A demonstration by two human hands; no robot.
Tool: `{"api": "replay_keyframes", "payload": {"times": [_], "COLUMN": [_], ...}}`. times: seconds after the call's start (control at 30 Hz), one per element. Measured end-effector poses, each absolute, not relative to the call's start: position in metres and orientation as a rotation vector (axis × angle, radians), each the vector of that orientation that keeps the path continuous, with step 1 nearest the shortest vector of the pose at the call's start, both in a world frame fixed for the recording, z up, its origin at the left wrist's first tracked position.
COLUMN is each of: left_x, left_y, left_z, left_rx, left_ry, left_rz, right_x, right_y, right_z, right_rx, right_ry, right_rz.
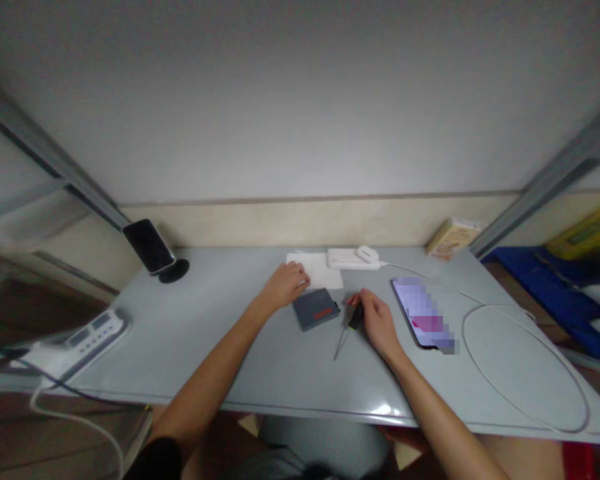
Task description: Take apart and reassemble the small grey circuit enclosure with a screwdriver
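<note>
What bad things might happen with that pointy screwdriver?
The screwdriver under the right hand has a thin tip; it might slip and poke the left hand resting by the small grey box. The phone lies close to the right hand and could get scratched or knocked.

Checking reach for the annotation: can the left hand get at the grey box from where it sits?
Probably yes. The left hand rests on the table right beside the grey box, at its far left corner, with nothing between them. The right hand is at the screwdriver, off to the box's other side.
</note>
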State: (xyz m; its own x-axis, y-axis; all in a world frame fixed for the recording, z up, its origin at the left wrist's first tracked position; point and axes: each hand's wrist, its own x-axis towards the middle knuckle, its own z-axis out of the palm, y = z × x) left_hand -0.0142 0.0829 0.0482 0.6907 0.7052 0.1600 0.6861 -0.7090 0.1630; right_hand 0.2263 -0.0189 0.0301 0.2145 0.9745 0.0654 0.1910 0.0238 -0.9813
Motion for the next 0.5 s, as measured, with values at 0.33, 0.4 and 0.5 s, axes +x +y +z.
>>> {"api": "replay_keyframes", "payload": {"times": [0.33, 0.4, 0.5], "left_x": [-0.014, -0.020, -0.028], "left_y": [0.089, 0.093, 0.100], "left_z": [0.050, 0.048, 0.044], "left_rx": [2.765, 2.722, 2.673], "left_ry": [1.161, 1.251, 1.341], "left_rz": [0.305, 0.371, 0.414], "right_x": [0.226, 0.226, 0.226], "right_y": [-0.022, -0.022, -0.022], "right_z": [0.032, 0.032, 0.032], "right_rx": [-1.451, -1.459, -1.454], "right_ry": [-1.290, -1.282, -1.286], "right_rz": [0.876, 0.883, 0.912]}}
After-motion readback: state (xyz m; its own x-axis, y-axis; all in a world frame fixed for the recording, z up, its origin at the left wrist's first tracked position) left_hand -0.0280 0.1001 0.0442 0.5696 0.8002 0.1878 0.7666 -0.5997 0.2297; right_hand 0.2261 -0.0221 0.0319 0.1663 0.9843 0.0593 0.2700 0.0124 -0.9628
